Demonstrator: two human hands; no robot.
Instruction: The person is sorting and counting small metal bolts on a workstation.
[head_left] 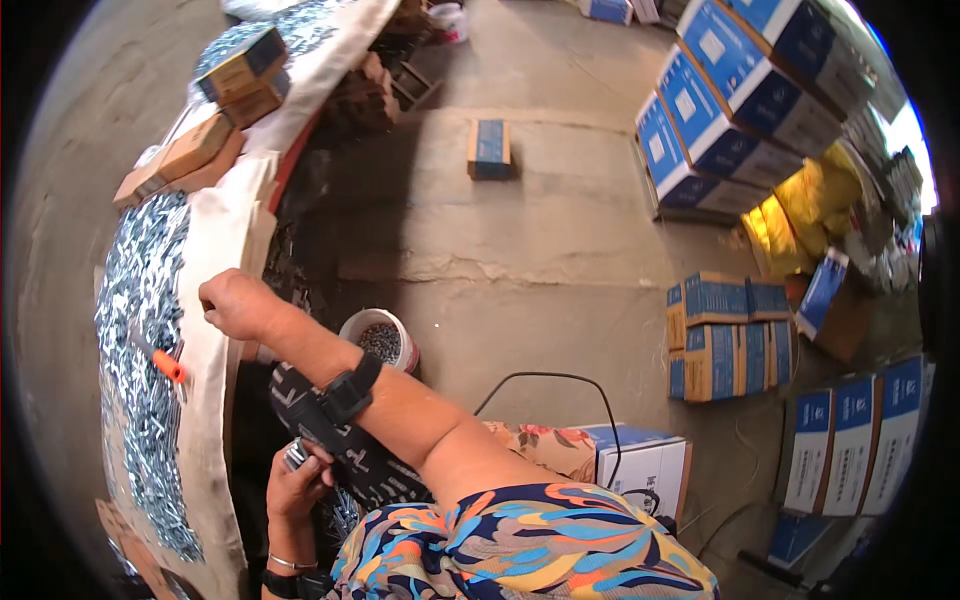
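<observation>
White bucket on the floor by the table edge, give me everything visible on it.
The small round white bucket looks like plastic, with a pale rim tinged pinkish. It stands upright on the concrete floor, just right of the cloth-covered table strewn with small metal parts. It is open, with no lid, and holds a heap of small dark greyish pieces, too small to identify. The person's outstretched forearm crosses in front of its left side, hiding part of the rim; whether they touch cannot be told.

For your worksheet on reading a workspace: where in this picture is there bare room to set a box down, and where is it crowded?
Bare concrete floor lies open between the white bucket, the lone blue box and the stacked blue cartons. The cloth-covered table is crowded: metal parts cover it, with only its cloth edge bare beside the right hand.
</observation>
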